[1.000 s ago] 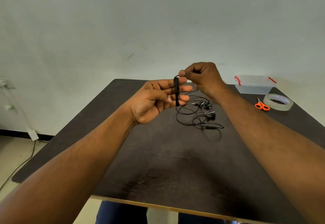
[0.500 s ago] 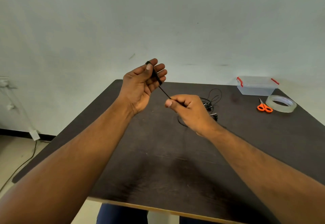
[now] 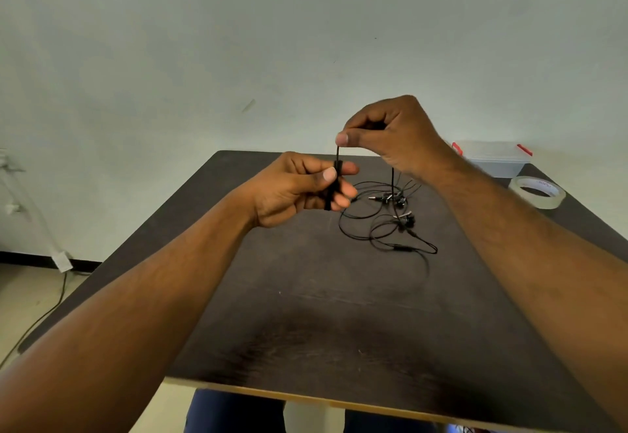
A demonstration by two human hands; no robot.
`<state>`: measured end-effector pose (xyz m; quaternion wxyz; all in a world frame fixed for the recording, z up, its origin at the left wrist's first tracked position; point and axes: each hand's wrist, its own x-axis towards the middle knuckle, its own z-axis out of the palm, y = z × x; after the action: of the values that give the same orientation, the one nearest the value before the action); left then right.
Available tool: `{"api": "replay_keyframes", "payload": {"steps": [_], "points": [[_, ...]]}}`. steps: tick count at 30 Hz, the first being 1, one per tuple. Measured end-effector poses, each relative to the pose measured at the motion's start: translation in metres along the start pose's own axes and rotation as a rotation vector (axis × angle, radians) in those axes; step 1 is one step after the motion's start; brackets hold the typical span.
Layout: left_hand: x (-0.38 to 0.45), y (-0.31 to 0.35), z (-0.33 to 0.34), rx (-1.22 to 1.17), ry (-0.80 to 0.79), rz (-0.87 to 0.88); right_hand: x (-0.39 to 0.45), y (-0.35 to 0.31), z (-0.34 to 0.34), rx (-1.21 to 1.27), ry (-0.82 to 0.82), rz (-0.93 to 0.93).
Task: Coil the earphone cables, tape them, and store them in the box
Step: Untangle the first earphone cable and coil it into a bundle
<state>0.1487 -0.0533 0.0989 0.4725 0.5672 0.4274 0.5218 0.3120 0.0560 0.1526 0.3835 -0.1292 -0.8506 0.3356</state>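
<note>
My left hand (image 3: 299, 189) is held above the dark table, with a black earphone cable coil (image 3: 331, 188) wound around its fingers and the thumb pressed on it. Above and to the right of it, my right hand (image 3: 390, 135) pinches the free run of the same cable between thumb and forefinger. From there the cable drops to a loose tangle of black earphones (image 3: 390, 218) lying on the table. The clear plastic box (image 3: 492, 159) with red latches stands at the far right corner, lid on. In front of it lies a roll of clear tape (image 3: 537, 191).
The dark wooden table (image 3: 306, 313) ends in a pale front edge close to me, with legs in blue trousers below it. A plain wall rises behind. On the floor at left a cable and a white plug lie by the wall.
My right hand has risen from low over the table to above the left hand, carrying the cable up. The left hand has dropped and turned, with the coil still around its fingers.
</note>
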Motion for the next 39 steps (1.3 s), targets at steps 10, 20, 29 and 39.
{"api": "replay_keyframes", "payload": {"steps": [10,20,29,39], "points": [[0.008,0.012,-0.002,-0.402,0.234,0.286,-0.036,0.032,0.062,0.201,0.024,0.237],[0.005,-0.005,-0.026,0.101,0.43,0.15,-0.039,0.014,0.037,0.015,-0.072,0.125],[0.003,0.004,-0.008,0.098,-0.024,-0.068,-0.004,0.007,0.0,-0.04,-0.109,0.003],[0.004,0.008,-0.006,-0.34,-0.055,0.1,-0.017,0.025,0.041,0.387,0.058,0.24]]}}
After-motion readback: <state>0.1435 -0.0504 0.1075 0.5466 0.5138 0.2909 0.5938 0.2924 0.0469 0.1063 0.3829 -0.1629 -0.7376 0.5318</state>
